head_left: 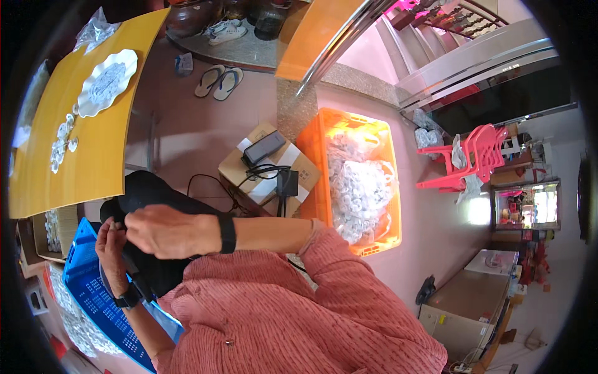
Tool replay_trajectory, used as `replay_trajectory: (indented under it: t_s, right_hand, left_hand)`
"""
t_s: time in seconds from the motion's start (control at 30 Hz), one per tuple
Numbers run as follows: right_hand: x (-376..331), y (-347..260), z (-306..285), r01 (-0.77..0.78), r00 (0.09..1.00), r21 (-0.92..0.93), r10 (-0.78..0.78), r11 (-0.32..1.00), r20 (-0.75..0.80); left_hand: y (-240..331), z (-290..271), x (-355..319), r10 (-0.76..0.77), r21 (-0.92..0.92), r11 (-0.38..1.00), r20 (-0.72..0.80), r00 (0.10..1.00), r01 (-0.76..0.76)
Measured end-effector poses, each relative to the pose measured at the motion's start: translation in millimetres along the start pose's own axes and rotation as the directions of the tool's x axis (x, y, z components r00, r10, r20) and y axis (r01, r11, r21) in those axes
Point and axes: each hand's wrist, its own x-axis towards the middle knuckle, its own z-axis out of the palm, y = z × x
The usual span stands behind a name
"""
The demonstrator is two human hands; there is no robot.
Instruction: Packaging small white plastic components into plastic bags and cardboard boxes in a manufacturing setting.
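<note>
Head view: both hands are meeting over the black stool [146, 190], fingertips pinching a tiny piece I cannot identify. Right hand [163, 230] is lying across above left hand [111, 244]; blue crate [93, 293] sits just below-left.

Both hands meet up close to the chest: right hand [163, 230] curled over, left hand [111, 244] fingertips pinching, probably something tiny.

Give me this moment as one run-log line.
left hand: fingers meet right hand | right hand: grip on something too small to identify | below: blue perforated plastic crate | nearby: orange plastic crate with bagged white parts
</note>
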Motion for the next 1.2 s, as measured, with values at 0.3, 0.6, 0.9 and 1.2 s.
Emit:
replay_trajectory:
  t_s: [0.3, 0.6, 0.9, 1.2]
  right_hand:
    - [46, -51, 21, 0.187, 0.972, -0.052, -0.192, 0.981, -0.136]
    - [91, -64, 23, 0.293, 0.955, 0.245, -0.27, 0.924, -0.122]
    - [122, -18, 17, 0.005, 0.997, 0.011, -0.004, 1.0, -0.079]
    - [151, 71, -9, -0.148, 0.985, -0.408, 0.099, 0.901, -0.139]
  left_hand:
    - [81, 116, -74, 0.297, 0.34, 0.787, 0.521, 0.8, -0.514]
    - [26, 116, -115, 0.149, -0.365, 0.927, 0.141, 0.979, -0.089]
    - [38, 33, -102, 0.224, 0.069, 0.972, -0.021, 0.974, -0.223]
    - [14, -26, -106, 0.027, -0.197, 0.975, -0.352, 0.936, -0.102]
